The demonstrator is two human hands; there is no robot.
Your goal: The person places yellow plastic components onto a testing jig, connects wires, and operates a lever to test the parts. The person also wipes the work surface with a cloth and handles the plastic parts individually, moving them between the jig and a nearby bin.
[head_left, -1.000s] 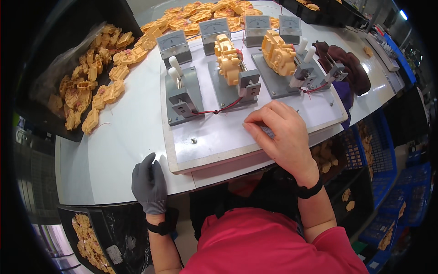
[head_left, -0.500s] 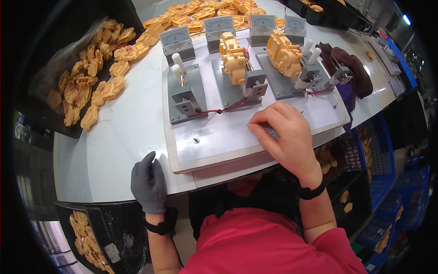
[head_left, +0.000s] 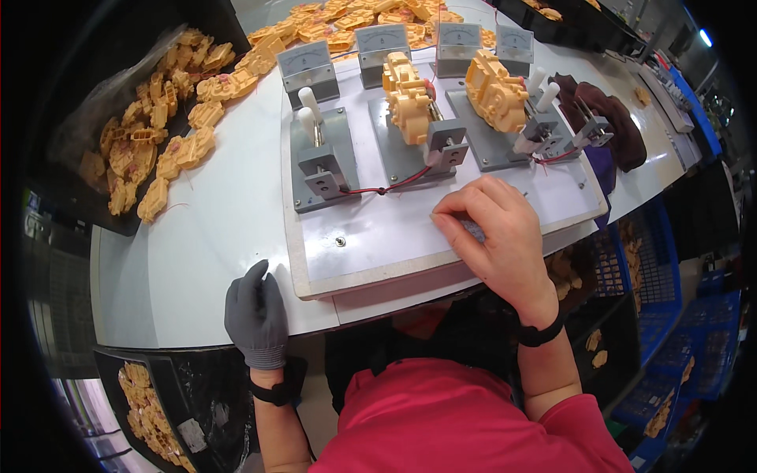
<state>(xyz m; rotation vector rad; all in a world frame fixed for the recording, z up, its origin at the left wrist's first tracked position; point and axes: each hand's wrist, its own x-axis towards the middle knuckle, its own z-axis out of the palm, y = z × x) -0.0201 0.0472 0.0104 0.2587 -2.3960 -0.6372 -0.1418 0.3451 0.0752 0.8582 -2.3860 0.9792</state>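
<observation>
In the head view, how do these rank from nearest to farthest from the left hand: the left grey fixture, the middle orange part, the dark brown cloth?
From the gloved left hand:
1. Left grey fixture, just ahead.
2. Middle orange part, farther, centre.
3. Dark brown cloth, far right.

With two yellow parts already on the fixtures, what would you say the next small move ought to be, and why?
Probably the left hand, gloved and resting on the table edge, should reach for a yellow part from the pile. The left fixture stands empty, while the middle and right ones carry parts. The right hand is curled over something small on the white board.
</observation>
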